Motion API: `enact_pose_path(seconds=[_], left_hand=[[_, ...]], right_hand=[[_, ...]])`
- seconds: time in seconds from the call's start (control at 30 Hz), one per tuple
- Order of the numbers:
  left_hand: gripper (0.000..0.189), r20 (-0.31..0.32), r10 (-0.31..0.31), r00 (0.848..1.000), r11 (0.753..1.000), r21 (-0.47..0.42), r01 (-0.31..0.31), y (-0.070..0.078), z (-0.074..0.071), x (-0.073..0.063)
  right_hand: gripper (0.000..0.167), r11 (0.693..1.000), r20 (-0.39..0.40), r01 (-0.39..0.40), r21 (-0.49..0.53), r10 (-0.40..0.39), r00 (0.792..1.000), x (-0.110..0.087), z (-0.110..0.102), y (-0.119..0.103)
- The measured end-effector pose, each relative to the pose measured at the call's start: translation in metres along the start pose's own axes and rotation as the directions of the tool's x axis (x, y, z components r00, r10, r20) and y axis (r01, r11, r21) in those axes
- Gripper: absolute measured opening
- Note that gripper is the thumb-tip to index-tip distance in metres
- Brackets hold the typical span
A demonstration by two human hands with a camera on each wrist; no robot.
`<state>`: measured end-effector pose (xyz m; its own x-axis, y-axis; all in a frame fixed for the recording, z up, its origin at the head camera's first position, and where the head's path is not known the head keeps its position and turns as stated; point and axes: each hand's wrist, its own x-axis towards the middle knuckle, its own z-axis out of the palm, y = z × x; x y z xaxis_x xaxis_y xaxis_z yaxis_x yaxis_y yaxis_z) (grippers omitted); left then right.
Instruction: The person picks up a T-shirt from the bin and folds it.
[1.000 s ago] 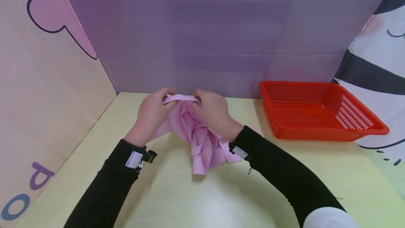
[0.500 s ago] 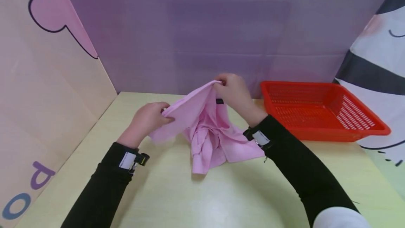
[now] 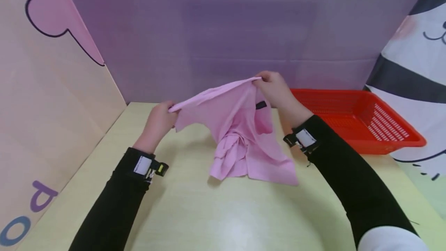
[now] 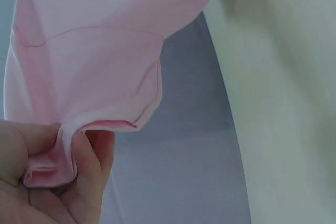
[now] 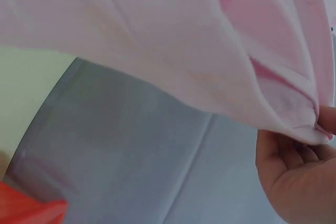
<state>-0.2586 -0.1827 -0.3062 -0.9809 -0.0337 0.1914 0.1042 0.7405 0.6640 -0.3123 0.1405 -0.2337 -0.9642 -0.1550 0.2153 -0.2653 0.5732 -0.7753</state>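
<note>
A pink shirt (image 3: 230,115) hangs stretched between both hands over the table, its lower part bunched on the tabletop. My left hand (image 3: 160,122) pinches one upper end; in the left wrist view the thumb and fingers grip a sleeve hem (image 4: 52,169), below a curved seam. At the other end, my right hand (image 3: 277,90) pinches the top edge, higher than the left. A small black patch (image 3: 260,105) shows on the cloth just below the right hand. In the right wrist view the cloth (image 5: 173,51) drapes away from the curled fingers.
A red plastic basket (image 3: 390,140) stands at the back right of the pale wooden table (image 3: 195,216), partly behind the right forearm. A purple backdrop (image 3: 244,30) rises along the far edge. Printed panels stand at left and right.
The hands have moved apart, the right one up and to the right, the left one slightly left. The shirt has spread from a bundle into a stretched span, uncovering the black patch.
</note>
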Motion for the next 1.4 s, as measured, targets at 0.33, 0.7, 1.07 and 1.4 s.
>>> enact_pose_path(seconds=[0.33, 0.7, 1.07, 1.4], left_hand=[[0.039, -0.006, -0.097, 0.995, 0.944, -0.317, 0.09, 0.032, -0.023, 0.03], [0.037, -0.226, -0.08, 0.971, 0.939, -0.343, -0.003, 0.064, -0.065, 0.055], [0.028, -0.395, -0.079, 0.915, 0.935, -0.348, -0.069, 0.088, -0.112, 0.076], [0.02, -0.481, -0.018, 0.876, 0.94, -0.306, -0.148, 0.114, -0.166, 0.069]], right_hand=[[0.04, 0.995, 0.006, 0.069, -0.075, -0.069, 0.998, 0.007, -0.024, -0.013], [0.039, 0.996, -0.096, 0.071, -0.057, -0.076, 0.992, 0.008, -0.036, -0.057], [0.032, 0.98, -0.225, 0.189, 0.069, -0.169, 0.96, 0.006, -0.04, -0.105], [0.024, 0.904, -0.268, 0.359, 0.234, -0.295, 0.917, -0.008, -0.037, -0.152]])
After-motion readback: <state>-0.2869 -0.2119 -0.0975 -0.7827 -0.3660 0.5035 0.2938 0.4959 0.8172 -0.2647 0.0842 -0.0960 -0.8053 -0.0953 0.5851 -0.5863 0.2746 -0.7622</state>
